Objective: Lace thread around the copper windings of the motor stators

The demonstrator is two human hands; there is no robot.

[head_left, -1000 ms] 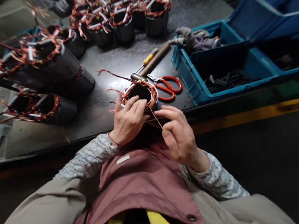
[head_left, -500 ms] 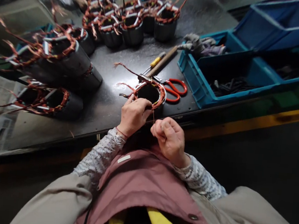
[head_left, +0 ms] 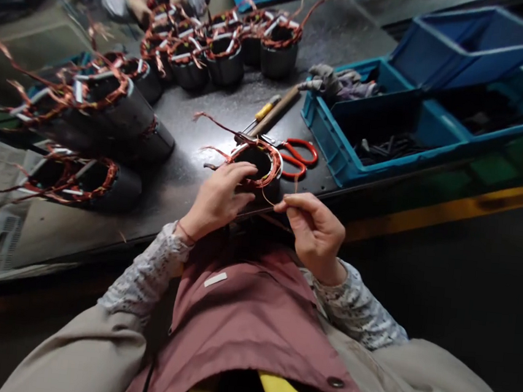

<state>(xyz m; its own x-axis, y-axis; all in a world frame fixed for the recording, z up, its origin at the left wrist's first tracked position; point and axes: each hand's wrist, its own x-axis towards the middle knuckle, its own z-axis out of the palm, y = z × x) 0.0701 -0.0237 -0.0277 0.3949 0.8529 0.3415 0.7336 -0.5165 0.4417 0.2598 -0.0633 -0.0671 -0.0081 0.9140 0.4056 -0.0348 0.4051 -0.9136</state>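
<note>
A motor stator (head_left: pixel 274 171) with a ring of copper windings stands at the table's near edge, its hollow centre facing up. Over its near left rim lies my left hand (head_left: pixel 217 197), fingers stretched out and thumb apart; whether the fingertips touch the windings is hard to tell. My right hand (head_left: pixel 316 231), just right of the stator, pinches a thin cord (head_left: pixel 267 198) between thumb and forefinger. The cord runs from the near winding to those fingers, and a loose end sticks up above them. Right behind the stator lie red-handled scissors (head_left: pixel 303 152).
A hammer (head_left: pixel 276 111) and a yellow-handled screwdriver (head_left: pixel 266 110) lie behind the stator. Several wound stators (head_left: pixel 223 63) stand at the back, others (head_left: pixel 131 112) are stacked left. A divided blue bin (head_left: pixel 327 134) holds dark pieces at right. A co-worker's hand (head_left: pixel 138 8) is at the far left.
My left hand has loosened from the rim, its fingers now spread. My right hand has moved right and slightly up, drawing the cord out sideways. The view has shifted slightly.
</note>
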